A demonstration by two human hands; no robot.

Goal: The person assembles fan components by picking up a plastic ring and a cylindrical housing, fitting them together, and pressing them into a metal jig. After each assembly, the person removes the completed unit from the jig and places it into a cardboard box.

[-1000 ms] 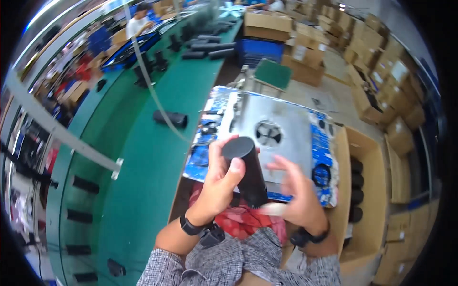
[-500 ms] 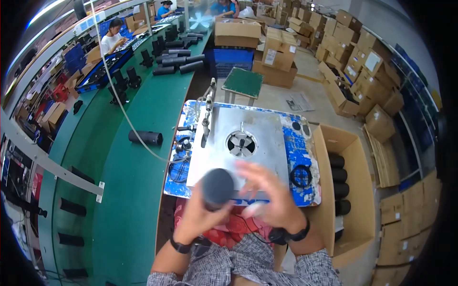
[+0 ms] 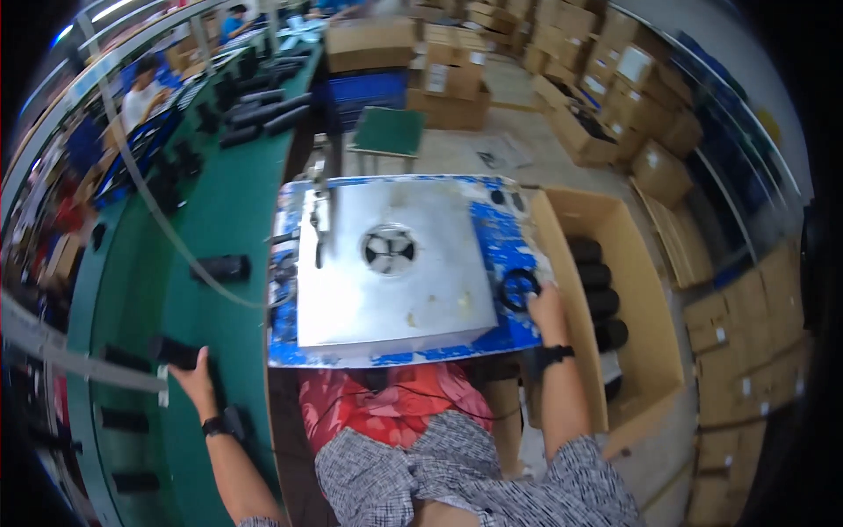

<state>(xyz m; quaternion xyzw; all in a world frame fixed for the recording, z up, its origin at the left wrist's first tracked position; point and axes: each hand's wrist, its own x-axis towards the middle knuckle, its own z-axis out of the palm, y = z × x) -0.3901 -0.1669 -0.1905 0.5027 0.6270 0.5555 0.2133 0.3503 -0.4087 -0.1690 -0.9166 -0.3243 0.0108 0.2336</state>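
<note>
My left hand (image 3: 198,386) is over the green bench on the left, with its thumb and fingers closed round the near end of a black cylinder (image 3: 173,351). My right hand (image 3: 548,314) is at the right edge of the blue board, its fingers on the rim of a black ring (image 3: 520,290). Between my hands, a metal plate (image 3: 395,303) with a round opening (image 3: 389,249) and a fan-like black-and-silver insert covers most of the worn blue-and-white board (image 3: 505,230). A metal valve fitting (image 3: 320,176) stands at the plate's left side.
Another black cylinder (image 3: 221,268) lies on the green bench (image 3: 233,325), with several more farther along. An open cardboard box (image 3: 654,351) holding black cylinders stands at the right. A green stool (image 3: 387,132) and stacked cartons (image 3: 452,66) are beyond the board. A white hose (image 3: 167,215) hangs across the bench.
My left hand has carried a black cylinder from before the plate to the left bench. My right hand has moved right to the black ring. The whole view has shifted.
</note>
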